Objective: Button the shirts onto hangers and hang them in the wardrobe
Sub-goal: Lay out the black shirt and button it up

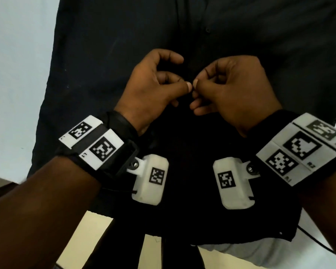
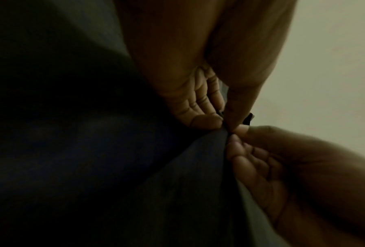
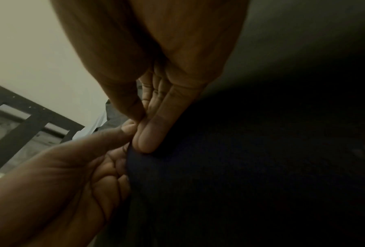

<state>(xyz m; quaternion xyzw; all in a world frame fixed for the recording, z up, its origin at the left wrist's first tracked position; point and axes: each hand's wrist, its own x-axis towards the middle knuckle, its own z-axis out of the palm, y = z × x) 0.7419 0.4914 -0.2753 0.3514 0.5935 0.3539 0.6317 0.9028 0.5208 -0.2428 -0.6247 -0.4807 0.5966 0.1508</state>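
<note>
You are midway down the front of a dark shirt [image 1: 109,45], which hangs in front of you against a pale wall [image 1: 17,65] and fills most of the head view. Your left hand [image 1: 151,88] and right hand [image 1: 229,88] meet at the placket near the middle of the garment, thumb tips almost touching. Each hand's thumb and curled fingers pinch one front edge of the shirt, and the wrist views show the fabric nipped tight between them. I cannot tell whether the button under your thumbs is through its hole yet. Farther up, one button [image 1: 208,30] looks fastened, so the upper part seems done. Nearer you, below your hands, the front is too dark to say whether it is open or closed; any buttons there probably remain. The hanger is out of sight above the frame, and no wardrobe shows, so the hanging step appears still ahead, as do any other shirts
</note>
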